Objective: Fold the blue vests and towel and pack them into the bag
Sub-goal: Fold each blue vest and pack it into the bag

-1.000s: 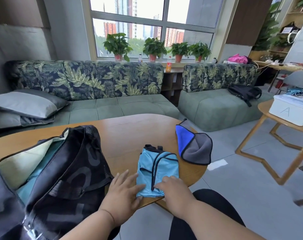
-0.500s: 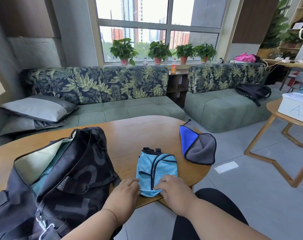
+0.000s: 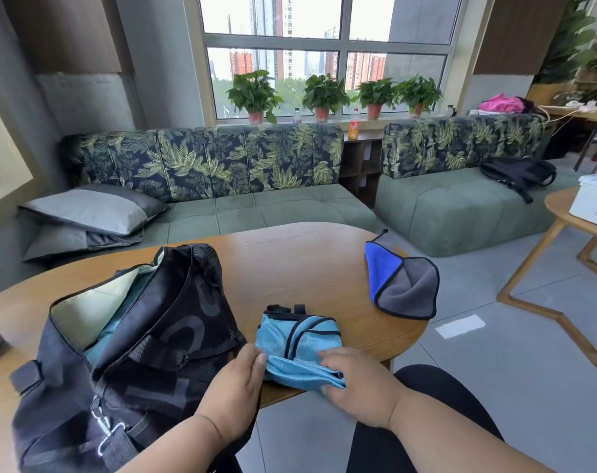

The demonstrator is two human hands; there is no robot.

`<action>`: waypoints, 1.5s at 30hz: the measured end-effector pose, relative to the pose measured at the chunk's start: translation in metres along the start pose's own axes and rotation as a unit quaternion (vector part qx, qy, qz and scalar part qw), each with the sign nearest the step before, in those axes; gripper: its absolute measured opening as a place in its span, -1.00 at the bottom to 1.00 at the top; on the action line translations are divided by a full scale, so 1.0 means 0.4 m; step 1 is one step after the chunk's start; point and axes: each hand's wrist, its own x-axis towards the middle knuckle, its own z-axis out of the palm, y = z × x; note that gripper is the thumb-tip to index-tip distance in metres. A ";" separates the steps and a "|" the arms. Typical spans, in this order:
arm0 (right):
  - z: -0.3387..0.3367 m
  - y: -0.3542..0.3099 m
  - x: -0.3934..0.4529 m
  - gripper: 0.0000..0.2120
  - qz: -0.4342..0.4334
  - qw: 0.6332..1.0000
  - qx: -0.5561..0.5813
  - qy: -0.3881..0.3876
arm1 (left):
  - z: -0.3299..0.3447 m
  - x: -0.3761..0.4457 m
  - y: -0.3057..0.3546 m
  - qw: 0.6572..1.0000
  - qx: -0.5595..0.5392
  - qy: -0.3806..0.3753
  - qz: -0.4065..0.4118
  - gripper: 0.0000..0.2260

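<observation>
Both hands have gone from resting flat to gripping: the left hand point(image 3: 237, 387) now pinches the near-left corner of the folded blue vest point(image 3: 298, 346), and the right hand point(image 3: 356, 378) curls round its near-right edge, lifting that edge off the table point(image 3: 290, 261). Head view count: one vest on the table; one blue-and-grey towel point(image 3: 402, 285) at the right rim; one open black bag point(image 3: 126, 343) on the left, with blue fabric inside.

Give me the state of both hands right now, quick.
Left hand: pinches the near left edge of the folded light-blue mesh vest with black trim.
Right hand: grips the vest's near right corner.
</observation>
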 end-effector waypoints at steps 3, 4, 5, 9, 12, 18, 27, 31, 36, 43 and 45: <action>-0.007 0.000 0.003 -0.84 0.045 0.994 0.097 0.010 | 0.000 0.018 0.013 1.000 -0.021 0.008 -0.016 -0.73; -0.007 0.001 0.004 -0.82 0.065 0.988 0.139 0.018 | -0.002 0.024 0.019 0.999 -0.033 0.012 -0.019 -0.72; -0.006 0.005 0.006 -0.80 0.081 0.982 0.170 0.024 | -0.003 0.029 0.026 0.998 -0.049 0.017 -0.023 -0.71; -0.006 0.037 0.025 -0.73 0.107 0.979 0.169 0.044 | -0.005 0.049 0.031 0.996 -0.075 0.012 -0.050 -0.70; -0.006 0.042 0.039 -0.63 0.118 0.980 0.161 0.007 | 0.001 0.058 0.029 0.996 -0.072 0.012 -0.055 -0.70; -0.032 0.055 0.051 -0.42 0.126 0.949 0.280 -0.074 | 0.002 0.053 0.029 0.993 -0.096 0.020 -0.065 -0.71; -0.014 0.144 0.127 -0.79 0.193 0.976 0.092 0.028 | 0.006 0.039 0.026 0.989 -0.129 0.018 -0.067 -0.70; 0.001 0.155 0.153 -0.89 0.164 0.985 0.046 0.040 | 0.007 0.037 0.023 0.989 -0.131 0.019 -0.069 -0.71; 0.001 0.139 0.166 -0.85 0.158 0.977 0.142 0.033 | 0.001 0.034 0.019 0.987 -0.140 0.022 -0.072 -0.71; -0.038 0.123 0.143 -0.69 0.181 0.943 0.275 0.051 | 0.001 0.033 0.023 0.985 -0.154 0.030 -0.068 -0.71; -0.045 0.116 0.158 -0.70 0.160 0.968 0.189 0.028 | 0.001 0.033 0.023 0.985 -0.156 0.031 -0.072 -0.71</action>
